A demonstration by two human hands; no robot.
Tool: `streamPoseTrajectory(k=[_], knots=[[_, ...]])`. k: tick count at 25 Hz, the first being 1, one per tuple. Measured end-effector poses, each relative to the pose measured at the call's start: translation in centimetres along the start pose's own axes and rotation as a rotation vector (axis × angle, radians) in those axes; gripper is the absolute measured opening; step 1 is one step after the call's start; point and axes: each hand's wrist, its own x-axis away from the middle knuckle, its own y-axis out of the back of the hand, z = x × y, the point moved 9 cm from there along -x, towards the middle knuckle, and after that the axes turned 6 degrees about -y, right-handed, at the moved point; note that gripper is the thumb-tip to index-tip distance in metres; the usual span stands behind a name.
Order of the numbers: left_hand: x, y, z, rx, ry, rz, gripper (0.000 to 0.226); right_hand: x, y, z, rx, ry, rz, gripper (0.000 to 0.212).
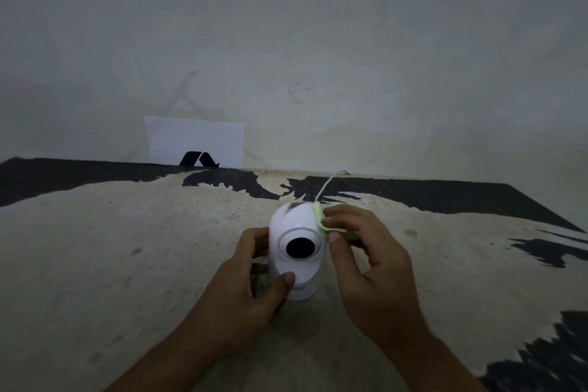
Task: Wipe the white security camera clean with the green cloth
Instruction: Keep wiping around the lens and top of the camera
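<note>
White camera (297, 251) stands mid-table (127, 264), its base wrapped in the left hand (251, 293). At its 2 o'clock side, the right hand (366, 261) pinches the green cloth (321, 222) against the dome. Pressing sideways could tip it, or snag the thin cord (327, 183) behind.

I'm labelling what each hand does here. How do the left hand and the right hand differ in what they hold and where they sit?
The left hand wraps the lower body of the white camera, thumb on its front; the right hand pinches the green cloth. The left sits low beside the base; the right sits higher, pressing the cloth against the camera's upper right side. Both are bare and meet at the camera.
</note>
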Motion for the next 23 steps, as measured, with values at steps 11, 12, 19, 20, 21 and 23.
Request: streamPoseTrajectory(k=[11, 12, 19, 20, 21, 23], knots=[[-0.1, 0.1, 0.1, 0.036, 0.015, -0.001, 0.05, -0.1, -0.7, 1.3, 0.113, 0.122, 0.006, 0.028], [-0.1, 0.1, 0.1, 0.039, 0.014, 0.002, 0.049, 0.2, -0.9, 1.8, 0.154, 0.172, 0.006, 0.029], [0.1, 0.1, 0.1, 0.047, 0.008, -0.003, 0.046, 1.3, -3.6, 4.5, 0.411, 0.482, 0.238, 0.03], [0.0, 0.1, 0.1, 0.044, 0.007, -0.004, 0.045, 1.0, -3.8, 4.5, 0.429, 0.486, 0.27, 0.03], [0.0, 0.1, 0.1, 0.052, 0.004, -0.004, 0.045, 0.4, -3.7, 4.3, 0.42, 0.443, 0.269, 0.03], [-0.1, 0.0, 0.3, 0.07, 0.005, 0.007, 0.047, -1.3, -2.5, 2.9, 0.316, 0.246, 0.21, 0.031]])
